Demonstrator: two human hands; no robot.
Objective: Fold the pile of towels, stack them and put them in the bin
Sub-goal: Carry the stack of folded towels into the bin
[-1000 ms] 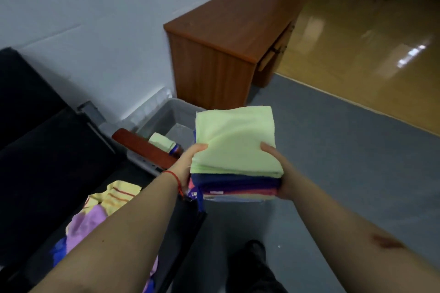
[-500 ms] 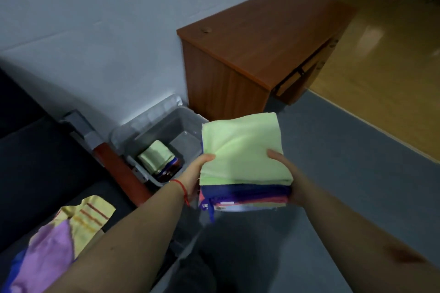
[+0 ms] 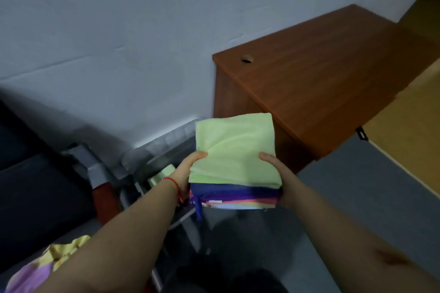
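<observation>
Head view, single entry.

Item 1: stack of folded towels (image 3: 234,166), pale green on top, blue, purple, pink and pale layers beneath. Held in the air above the bin (image 3: 164,147), not yet inside it. A blue corner dangles at the lower left.

Item 2: left hand (image 3: 188,171), thumb pressed on the top towel, fingers hidden under the stack, presumably curled beneath to carry the weight. Red string at the wrist.

Item 3: right hand (image 3: 277,173), same clamp from the opposite edge, thumb on top. Gripping both sides likely keeps the layers squared for lowering.

Item 4: bin, clear grey plastic, against the wall; it seems to hold folded towels already (image 3: 162,175), though the view is dim.

Item 5: unfolded towels (image 3: 47,266), yellow and lilac, on the dark seat (image 3: 35,185).

Item 6: wooden desk (image 3: 321,78), just beside the bin; the red armrest (image 3: 104,200) borders its near side.
</observation>
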